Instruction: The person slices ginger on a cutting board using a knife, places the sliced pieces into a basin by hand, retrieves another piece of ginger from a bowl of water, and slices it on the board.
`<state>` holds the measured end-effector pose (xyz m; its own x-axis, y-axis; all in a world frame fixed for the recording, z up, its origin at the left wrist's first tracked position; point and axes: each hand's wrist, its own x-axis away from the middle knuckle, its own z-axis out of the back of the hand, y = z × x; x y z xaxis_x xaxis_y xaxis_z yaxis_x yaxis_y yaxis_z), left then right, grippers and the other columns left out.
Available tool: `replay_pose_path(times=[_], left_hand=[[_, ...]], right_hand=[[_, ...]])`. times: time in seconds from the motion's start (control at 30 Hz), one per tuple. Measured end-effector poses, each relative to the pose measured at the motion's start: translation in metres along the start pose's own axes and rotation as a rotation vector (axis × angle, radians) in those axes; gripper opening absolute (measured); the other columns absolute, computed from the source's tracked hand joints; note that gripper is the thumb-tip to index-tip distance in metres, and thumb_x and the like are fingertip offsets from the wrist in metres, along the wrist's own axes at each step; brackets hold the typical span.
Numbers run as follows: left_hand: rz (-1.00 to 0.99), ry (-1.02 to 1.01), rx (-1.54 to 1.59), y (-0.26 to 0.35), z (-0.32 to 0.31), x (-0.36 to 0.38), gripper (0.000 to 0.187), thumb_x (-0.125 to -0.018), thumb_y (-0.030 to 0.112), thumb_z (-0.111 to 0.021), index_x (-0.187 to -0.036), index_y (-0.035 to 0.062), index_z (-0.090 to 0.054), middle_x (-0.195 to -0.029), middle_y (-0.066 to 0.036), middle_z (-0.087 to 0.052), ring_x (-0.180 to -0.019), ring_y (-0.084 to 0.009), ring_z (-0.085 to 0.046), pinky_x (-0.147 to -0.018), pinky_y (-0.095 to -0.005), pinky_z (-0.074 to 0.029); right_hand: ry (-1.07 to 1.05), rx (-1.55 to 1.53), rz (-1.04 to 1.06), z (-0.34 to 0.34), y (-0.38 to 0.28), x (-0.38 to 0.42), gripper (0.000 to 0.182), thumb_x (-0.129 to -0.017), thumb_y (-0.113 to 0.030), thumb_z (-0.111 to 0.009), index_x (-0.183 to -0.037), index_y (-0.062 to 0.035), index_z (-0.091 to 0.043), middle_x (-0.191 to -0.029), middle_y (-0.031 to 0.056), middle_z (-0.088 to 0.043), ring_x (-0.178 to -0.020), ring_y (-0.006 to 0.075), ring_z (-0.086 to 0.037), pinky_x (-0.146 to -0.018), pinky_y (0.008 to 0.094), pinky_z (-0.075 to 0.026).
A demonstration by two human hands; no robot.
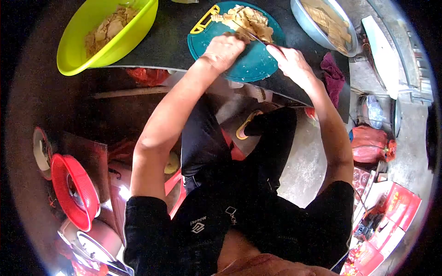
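While sliced pale food [255, 25] is lying toward the far edge of the cutting board [251, 66], just beyond the curled fingers of the nearer left hand [224, 50] (grip on any slice: indiscernible), the knife [258, 39] is slanting across it, far-left to near-right, the right hand [293, 63] clasping its handle. Lime-green basin [73, 46]: standing along the near edge of the worktop [170, 43], left.

one board [255, 68], two tabletop basins [73, 43] [307, 28], one cloth [332, 79], seemingly one knife [258, 39]
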<state>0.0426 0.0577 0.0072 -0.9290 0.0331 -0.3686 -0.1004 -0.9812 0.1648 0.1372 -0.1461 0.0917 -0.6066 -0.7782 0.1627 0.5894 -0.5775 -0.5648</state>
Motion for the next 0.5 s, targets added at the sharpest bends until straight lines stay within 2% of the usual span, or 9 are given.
replay_pose_path(times=[0.03,0.13,0.23,0.27,0.33,0.4,0.43,0.47,0.5], left_hand=[[0.089,-0.031,0.047,-0.002,0.007,-0.001,0.025,-0.081,0.009,-0.057,-0.104,0.0068,-0.068,-0.095,-0.017,-0.069,-0.088,-0.0335,-0.067,-0.079,-0.0409,-0.055],[0.323,0.088,0.265,0.009,0.032,0.008,0.030,-0.081,0.007,-0.060,-0.109,0.0069,-0.068,-0.095,-0.017,-0.069,-0.087,-0.0332,-0.068,-0.079,-0.0391,-0.055],[0.284,0.270,0.195,0.031,0.021,0.033,0.028,-0.079,0.004,-0.062,-0.106,0.0068,-0.070,-0.092,-0.012,-0.071,-0.078,-0.0284,-0.069,-0.076,-0.0372,-0.057],[0.251,0.266,0.221,0.037,0.015,0.040,0.031,-0.077,0.003,-0.063,-0.108,0.0052,-0.068,-0.100,-0.013,-0.069,-0.089,-0.0282,-0.067,-0.082,-0.0373,-0.055],[0.183,0.357,0.235,0.046,-0.003,0.051,0.036,-0.076,0.002,-0.063,-0.112,0.0034,-0.066,-0.114,-0.016,-0.064,-0.102,-0.0307,-0.061,-0.091,-0.0388,-0.051],[0.174,0.493,0.242,0.057,0.006,0.059,0.039,-0.074,0.000,-0.065,-0.113,0.0007,-0.064,-0.113,-0.016,-0.061,-0.107,-0.0342,-0.057,-0.096,-0.0416,-0.047],[0.117,0.524,0.309,0.057,0.005,0.062,0.035,-0.074,0.001,-0.065,-0.109,0.0005,-0.065,-0.109,-0.015,-0.062,-0.105,-0.0333,-0.058,-0.096,-0.0418,-0.047],[0.061,0.557,0.377,0.057,0.003,0.065,0.032,-0.074,0.002,-0.066,-0.106,0.0002,-0.066,-0.104,-0.014,-0.062,-0.102,-0.0325,-0.059,-0.096,-0.0419,-0.046],[0.063,0.554,0.353,0.055,-0.004,0.068,0.030,-0.074,0.004,-0.067,-0.104,-0.0002,-0.067,-0.104,-0.013,-0.063,-0.102,-0.0314,-0.059,-0.095,-0.0419,-0.046]], right_hand=[[-0.039,-0.048,-0.133,0.003,-0.005,-0.006,0.050,-0.098,-0.046,-0.046,-0.101,0.0004,-0.064,-0.069,0.0162,-0.061,-0.067,0.0260,-0.064,-0.065,0.0373,-0.050],[-0.183,-0.180,-0.169,0.007,0.007,-0.023,0.045,-0.097,-0.045,-0.049,-0.101,-0.0029,-0.065,-0.063,0.0125,-0.056,-0.062,0.0207,-0.061,-0.056,0.0326,-0.050],[-0.177,-0.212,-0.270,0.007,0.007,-0.032,0.040,-0.097,-0.043,-0.050,-0.103,-0.0066,-0.065,-0.060,0.0122,-0.054,-0.060,0.0191,-0.060,-0.052,0.0315,-0.049],[-0.153,-0.178,-0.272,0.006,0.009,-0.038,0.039,-0.097,-0.042,-0.049,-0.103,-0.0074,-0.065,-0.060,0.0126,-0.054,-0.060,0.0192,-0.060,-0.052,0.0319,-0.049],[0.122,0.282,0.411,-0.007,0.025,-0.040,0.034,-0.099,-0.036,-0.048,-0.108,-0.0072,-0.065,-0.065,0.0166,-0.060,-0.061,0.0251,-0.063,-0.053,0.0344,-0.051],[-0.068,0.098,0.085,-0.008,0.017,-0.021,0.031,-0.100,-0.032,-0.048,-0.114,-0.0077,-0.063,-0.070,0.0192,-0.063,-0.063,0.0291,-0.065,-0.055,0.0365,-0.052],[0.121,0.395,0.607,-0.013,0.013,-0.008,0.031,-0.101,-0.028,-0.047,-0.122,-0.0082,-0.059,-0.076,0.0220,-0.065,-0.065,0.0312,-0.067,-0.056,0.0392,-0.053],[0.004,0.155,0.244,-0.017,0.005,0.011,0.035,-0.100,-0.031,-0.047,-0.125,-0.0089,-0.056,-0.075,0.0230,-0.065,-0.062,0.0303,-0.068,-0.055,0.0402,-0.052],[0.037,0.148,0.231,-0.025,0.006,0.025,0.037,-0.099,-0.033,-0.049,-0.126,-0.0093,-0.056,-0.072,0.0227,-0.065,-0.061,0.0318,-0.067,-0.054,0.0406,-0.052]])
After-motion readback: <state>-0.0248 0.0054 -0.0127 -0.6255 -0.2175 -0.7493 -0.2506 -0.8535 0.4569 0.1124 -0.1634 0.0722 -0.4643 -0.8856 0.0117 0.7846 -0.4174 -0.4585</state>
